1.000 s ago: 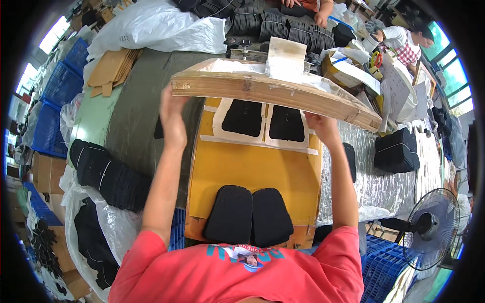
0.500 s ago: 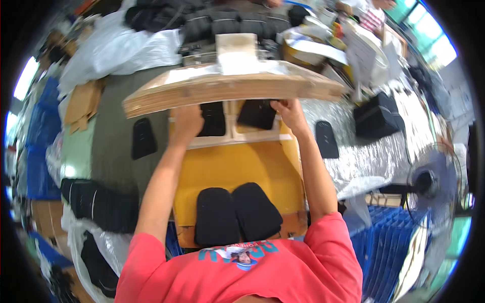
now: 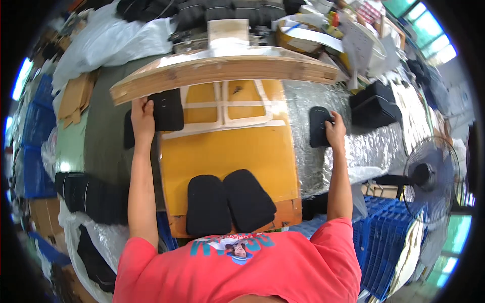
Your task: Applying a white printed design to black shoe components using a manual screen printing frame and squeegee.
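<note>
My left hand grips a black rounded fabric pad by its edge, left of the yellow board. Partly hidden behind that hand is another black pad on the grey table. On the right, my right hand has its fingers closed at the edge of a black pad on the silvery sheet. White outlined slots on the board show bare yellow inside. Two larger black pads lie side by side at the board's near end.
A tilted wooden frame stands above the board's far end. Black bundles sit at right, with more black bundles at left. A fan and blue crates are to the right. Clear plastic lies far left.
Both hands have moved outward from the slots, left and right. The black pads have come out of the slots. My left hand carries one, and my right hand has reached the right-side pad.
</note>
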Available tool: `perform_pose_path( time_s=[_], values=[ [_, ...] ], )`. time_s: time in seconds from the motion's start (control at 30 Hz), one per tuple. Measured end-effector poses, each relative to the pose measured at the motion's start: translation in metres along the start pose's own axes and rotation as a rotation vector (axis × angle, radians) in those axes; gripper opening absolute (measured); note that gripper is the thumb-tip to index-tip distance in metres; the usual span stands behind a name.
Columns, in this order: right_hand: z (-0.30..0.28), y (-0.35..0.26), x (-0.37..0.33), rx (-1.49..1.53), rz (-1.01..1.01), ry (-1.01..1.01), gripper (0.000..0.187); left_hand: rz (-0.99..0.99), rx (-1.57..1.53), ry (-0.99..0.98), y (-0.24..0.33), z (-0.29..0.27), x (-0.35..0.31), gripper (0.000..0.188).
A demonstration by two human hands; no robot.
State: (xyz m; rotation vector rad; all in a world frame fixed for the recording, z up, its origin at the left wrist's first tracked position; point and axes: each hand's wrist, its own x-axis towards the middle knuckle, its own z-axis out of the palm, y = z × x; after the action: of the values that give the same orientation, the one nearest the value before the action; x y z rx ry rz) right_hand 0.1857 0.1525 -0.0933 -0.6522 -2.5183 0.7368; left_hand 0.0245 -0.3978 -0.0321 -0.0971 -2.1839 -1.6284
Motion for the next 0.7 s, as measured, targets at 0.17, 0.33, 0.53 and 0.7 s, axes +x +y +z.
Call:
perform_pose_path(
  time_s=[0.17, 0.33, 0.53, 0.7],
  values=[
    [-0.003, 0.002, -0.002, -0.398, -0.156, -0.002, 0.045, 0.001, 0.253, 0.218, -0.008, -0.083, -0.026, 0.027],
    [-0.007, -0.016, -0.025, -0.376, -0.118, -0.156, 0.084, -0.106, 0.317, 0.385, -0.037, -0.106, -0.044, 0.021],
    [-0.016, -0.046, -0.034, -0.418, -0.096, -0.178, 0.084, -0.127, 0.366, 0.373, -0.059, -0.100, -0.005, 0.022],
    [-0.053, -0.157, -0.085, 0.111, -0.302, -0.401, 0.042, -0.170, 0.804, 0.130, -0.077, -0.101, 0.001, 0.022]
  ],
)
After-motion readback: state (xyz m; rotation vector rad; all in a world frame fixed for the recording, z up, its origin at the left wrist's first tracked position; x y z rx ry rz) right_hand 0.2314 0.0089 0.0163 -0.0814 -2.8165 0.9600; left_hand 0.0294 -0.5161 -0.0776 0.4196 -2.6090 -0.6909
